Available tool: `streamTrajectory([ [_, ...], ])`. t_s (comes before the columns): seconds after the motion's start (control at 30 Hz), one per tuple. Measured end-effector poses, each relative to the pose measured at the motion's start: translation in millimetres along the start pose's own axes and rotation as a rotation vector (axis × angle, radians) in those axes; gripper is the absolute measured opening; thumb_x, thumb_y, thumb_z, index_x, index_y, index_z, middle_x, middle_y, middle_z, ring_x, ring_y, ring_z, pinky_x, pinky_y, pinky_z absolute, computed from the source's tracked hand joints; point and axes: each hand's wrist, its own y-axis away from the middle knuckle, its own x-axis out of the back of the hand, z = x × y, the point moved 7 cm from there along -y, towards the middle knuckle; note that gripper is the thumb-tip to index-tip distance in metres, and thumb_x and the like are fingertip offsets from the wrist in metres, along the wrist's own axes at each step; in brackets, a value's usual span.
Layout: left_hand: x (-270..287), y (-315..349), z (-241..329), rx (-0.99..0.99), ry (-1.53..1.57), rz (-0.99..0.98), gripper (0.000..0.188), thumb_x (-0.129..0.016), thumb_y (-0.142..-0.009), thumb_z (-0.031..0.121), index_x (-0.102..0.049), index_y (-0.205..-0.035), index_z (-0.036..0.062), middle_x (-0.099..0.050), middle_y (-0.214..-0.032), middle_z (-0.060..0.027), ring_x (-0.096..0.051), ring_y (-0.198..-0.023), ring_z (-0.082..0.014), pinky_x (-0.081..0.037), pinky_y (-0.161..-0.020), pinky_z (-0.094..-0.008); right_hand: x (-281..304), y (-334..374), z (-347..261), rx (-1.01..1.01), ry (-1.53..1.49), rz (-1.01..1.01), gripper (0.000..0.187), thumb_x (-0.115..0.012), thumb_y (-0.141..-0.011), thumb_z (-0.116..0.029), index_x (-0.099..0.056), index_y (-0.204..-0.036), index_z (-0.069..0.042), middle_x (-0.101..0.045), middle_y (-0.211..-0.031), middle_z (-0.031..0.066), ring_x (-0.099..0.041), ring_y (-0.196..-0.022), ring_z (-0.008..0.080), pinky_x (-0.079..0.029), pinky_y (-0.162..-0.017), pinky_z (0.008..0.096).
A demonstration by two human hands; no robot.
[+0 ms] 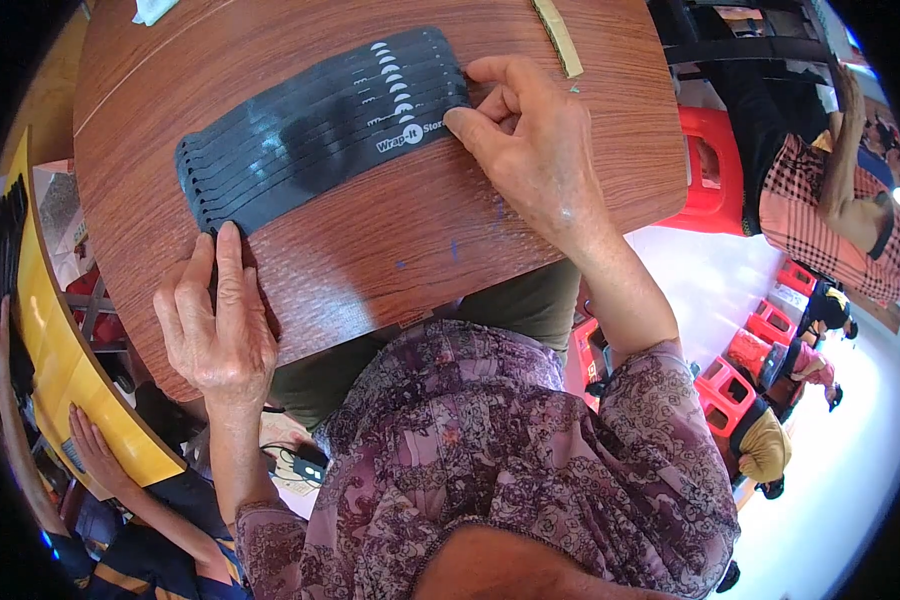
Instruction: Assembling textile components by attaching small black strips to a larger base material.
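A fanned stack of flat dark grey strips (300,130) lies at a slant on the wooden table. The strips overlap in even steps, with small holes along their left ends and white printing towards the right. My left hand (215,320) has its fingers stretched forward, their tips touching the stack's lower left corner; its thumb is mostly hidden. At the right end, my right hand (540,150) has its thumb and index finger against the strips' edge, a little apart, and the other fingers curled under. The fingertips' undersides are hidden.
The brown table (360,270) has a rounded corner at the right. A narrow yellowish strip (558,38) lies at its far side. Left stands a yellow table (80,350) with another person's hand (95,450) on it. Red stools (710,170) and seated people are at the right.
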Motion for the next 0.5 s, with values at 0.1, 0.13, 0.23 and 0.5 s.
streamTrajectory([
  [0.1, -0.6, 0.3, -0.5, -0.002, 0.001, 0.001, 0.032, -0.069, -0.076, 0.0, -0.069, -0.108, 0.0009, -0.065, -0.099, -0.0155, -0.06, -0.087, -0.0273, -0.053, -0.073, -0.0348, 0.0, -0.9, 0.9, 0.011, -0.003, 0.006, 0.031, -0.07, -0.078, -0.008, -0.059, -0.105, 0.004, -0.062, -0.066, 0.0073, -0.058, -0.06, 0.0104, -0.046, -0.054, 0.0244],
  [0.13, -0.9, 0.8, -0.7, -0.001, 0.011, 0.007, 0.032, -0.07, -0.076, 0.0, -0.069, -0.108, 0.0008, -0.064, -0.099, -0.0155, -0.06, -0.087, -0.0274, -0.053, -0.073, -0.0349, 0.2, -1.2, 1.1, 0.011, -0.002, 0.007, 0.031, -0.07, -0.078, -0.008, -0.059, -0.105, 0.004, -0.062, -0.066, 0.0073, -0.058, -0.06, 0.0104, -0.046, -0.054, 0.0244],
  [0.23, -2.5, 0.6, 0.3, -0.008, 0.019, 0.015, 0.032, -0.07, -0.076, 0.0, -0.069, -0.107, 0.0006, -0.064, -0.099, -0.0158, -0.06, -0.086, -0.0275, -0.053, -0.072, -0.035, 0.6, -1.3, 2.6, 0.008, 0.005, 0.007, 0.031, -0.071, -0.078, -0.008, -0.06, -0.104, 0.004, -0.063, -0.067, 0.0077, -0.059, -0.06, 0.0109, -0.046, -0.054, 0.0245],
  [0.5, 1.0, -1.1, -0.2, -0.001, 0.018, 0.009, 0.032, -0.069, -0.076, 0.0, -0.069, -0.108, 0.0005, -0.064, -0.097, -0.0168, -0.06, -0.084, -0.0274, -0.053, -0.07, -0.0347, 2.3, -3.9, -2.0, 0.019, 0.079, -0.002, 0.029, -0.069, -0.079, -0.012, -0.061, -0.103, 0.001, -0.063, -0.066, 0.0085, -0.062, -0.061, 0.0154, -0.049, -0.056, 0.0289],
])
